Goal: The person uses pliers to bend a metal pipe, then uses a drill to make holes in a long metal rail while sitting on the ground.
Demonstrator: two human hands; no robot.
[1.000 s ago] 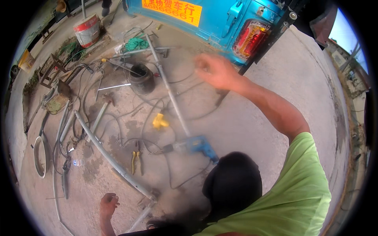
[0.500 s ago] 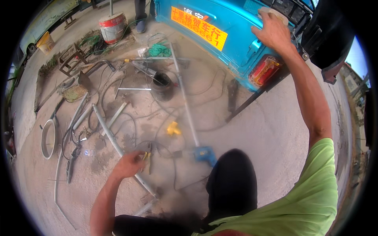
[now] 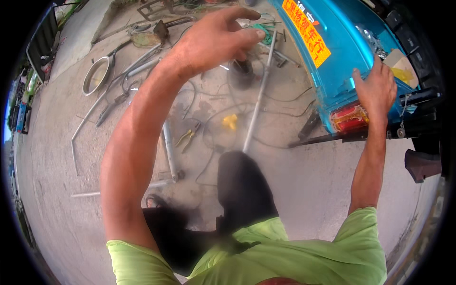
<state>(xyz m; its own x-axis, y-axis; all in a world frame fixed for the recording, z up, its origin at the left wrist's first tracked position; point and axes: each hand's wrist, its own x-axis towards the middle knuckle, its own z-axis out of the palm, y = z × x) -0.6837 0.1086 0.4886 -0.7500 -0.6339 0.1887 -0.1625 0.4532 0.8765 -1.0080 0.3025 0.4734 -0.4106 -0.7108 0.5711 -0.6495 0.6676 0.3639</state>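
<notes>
My left hand (image 3: 216, 42) is raised in the air over the ground, its fingers apart and nothing in them. Below it on the concrete lie pliers with yellow handles (image 3: 188, 138), their jaws pointing away from me. My right hand (image 3: 377, 92) rests on the top edge of a blue vehicle tailgate (image 3: 327, 71), thumb and fingers spread. Just beyond its fingertips, inside the vehicle bed, sits a pale open container (image 3: 393, 59) with something yellow in it. The palm side of my right hand is hidden.
A long metal pipe (image 3: 261, 95) lies near a dark bucket (image 3: 241, 76). Cables and a yellow lump (image 3: 230, 122) are on the ground. More tubes (image 3: 169, 148) and a round metal ring (image 3: 96, 76) lie to the left. A red tail light (image 3: 349, 117) is beside a dark bar.
My left hand has risen from beside the pliers, which now lie farther from it. My right hand stays at the tailgate edge. The view has shifted, and the blue drill is out of sight.
</notes>
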